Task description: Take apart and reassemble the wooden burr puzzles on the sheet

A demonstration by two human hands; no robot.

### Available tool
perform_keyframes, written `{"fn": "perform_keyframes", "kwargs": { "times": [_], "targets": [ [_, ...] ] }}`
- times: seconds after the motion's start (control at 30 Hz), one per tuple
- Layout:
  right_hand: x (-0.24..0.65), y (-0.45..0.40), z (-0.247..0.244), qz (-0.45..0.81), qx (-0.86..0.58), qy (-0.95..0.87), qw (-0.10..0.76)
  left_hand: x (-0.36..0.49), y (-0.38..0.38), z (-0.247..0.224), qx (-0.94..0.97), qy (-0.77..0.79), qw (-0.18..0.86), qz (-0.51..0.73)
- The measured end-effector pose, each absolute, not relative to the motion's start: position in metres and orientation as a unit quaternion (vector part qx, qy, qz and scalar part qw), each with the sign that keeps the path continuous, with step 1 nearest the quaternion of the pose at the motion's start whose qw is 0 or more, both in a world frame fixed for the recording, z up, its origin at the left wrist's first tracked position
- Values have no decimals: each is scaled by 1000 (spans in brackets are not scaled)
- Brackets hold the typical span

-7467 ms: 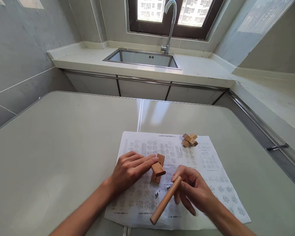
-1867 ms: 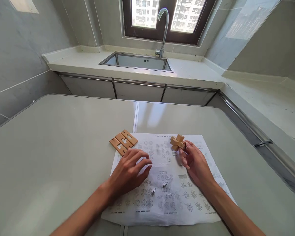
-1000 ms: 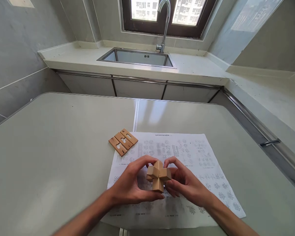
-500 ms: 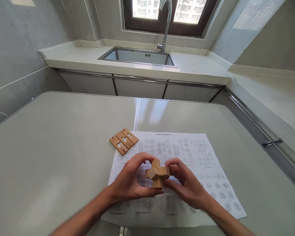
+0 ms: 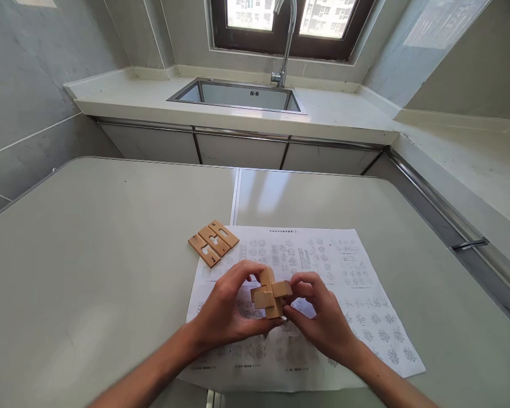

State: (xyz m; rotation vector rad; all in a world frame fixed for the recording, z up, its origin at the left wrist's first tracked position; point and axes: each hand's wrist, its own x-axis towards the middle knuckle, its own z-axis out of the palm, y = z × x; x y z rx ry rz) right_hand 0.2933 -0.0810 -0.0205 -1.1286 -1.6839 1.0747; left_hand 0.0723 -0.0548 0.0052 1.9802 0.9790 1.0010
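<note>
A wooden interlocking block puzzle [image 5: 271,294], shaped like a cross, is held above a printed sheet [image 5: 365,283]. My left hand [image 5: 232,309] grips it from the left, fingertips at its top and thumb at its bottom. On the right side, my right hand [image 5: 323,317] pinches the end of a protruding bar between thumb and fingers. Past my left hand, three flat wooden pieces [image 5: 213,243] with cut-outs and numbers lie side by side, partly over the sheet's upper left corner. My fingers hide parts of the puzzle.
The sheet lies on a light folding table [image 5: 110,243] with a seam down its middle. Beyond the table are a counter [image 5: 335,113], a steel sink [image 5: 238,96] and a tall faucet [image 5: 287,51] under a window.
The wooden puzzle has turned in my hands, so its front bar now shows a flatter, more rectangular face. The fingers of my right hand have shifted slightly.
</note>
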Motion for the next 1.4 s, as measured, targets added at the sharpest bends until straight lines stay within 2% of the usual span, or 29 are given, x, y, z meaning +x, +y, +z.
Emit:
{"fn": "perform_keyframes", "kwargs": {
  "times": [0.2, 0.33, 0.83, 1.4],
  "targets": [
    [295, -83, -23, 373, -436, -701, 424, 72, -55, 8, 772, 356, 356, 388],
    [294, -83, -20, 391, -428, -700, 417, 71, -55, 7, 772, 355, 353, 392],
    [300, -69, -5, 744, -287, -490, 352, 69, -53, 3, 771, 353, 356, 393],
    [301, -66, -4, 678, -387, -500, 374, 71, -52, 0, 731, 410, 414, 355]
  ]
}}
